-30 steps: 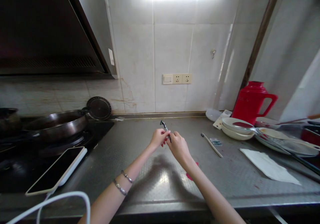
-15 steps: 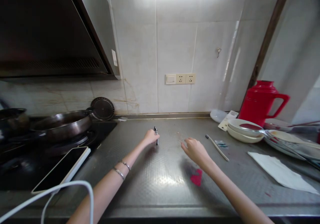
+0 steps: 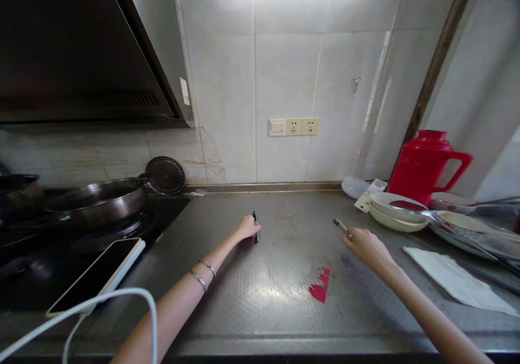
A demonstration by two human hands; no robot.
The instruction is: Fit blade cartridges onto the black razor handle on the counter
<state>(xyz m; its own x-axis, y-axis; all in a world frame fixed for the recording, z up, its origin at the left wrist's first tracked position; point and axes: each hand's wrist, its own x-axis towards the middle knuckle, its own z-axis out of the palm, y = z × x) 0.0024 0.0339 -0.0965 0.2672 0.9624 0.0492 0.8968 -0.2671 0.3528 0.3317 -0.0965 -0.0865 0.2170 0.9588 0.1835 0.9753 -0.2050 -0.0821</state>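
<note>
Apparently pinching the toothbrush (image 3: 339, 224), slanted far-left to near-right on the desk (image 3: 260, 315), with the right hand (image 3: 369, 247) — and, well to the left, holding the slim dark tool (image 3: 257, 235), aligned near to far, in the left hand (image 3: 245, 227).

A shallow steel pan (image 3: 117, 207) sits on a black glass stove (image 3: 174, 204) beneath a dark metal range hood (image 3: 81, 44), and a black-screened phone with a white edge (image 3: 95, 274) lies along the stove's right side near a looping white cable (image 3: 122, 290). At right, a red plastic flask with a side handle (image 3: 418, 169) stands behind stacked round white bowls (image 3: 388, 222), with a white paper sheet (image 3: 459, 280) nearer the front.
</note>
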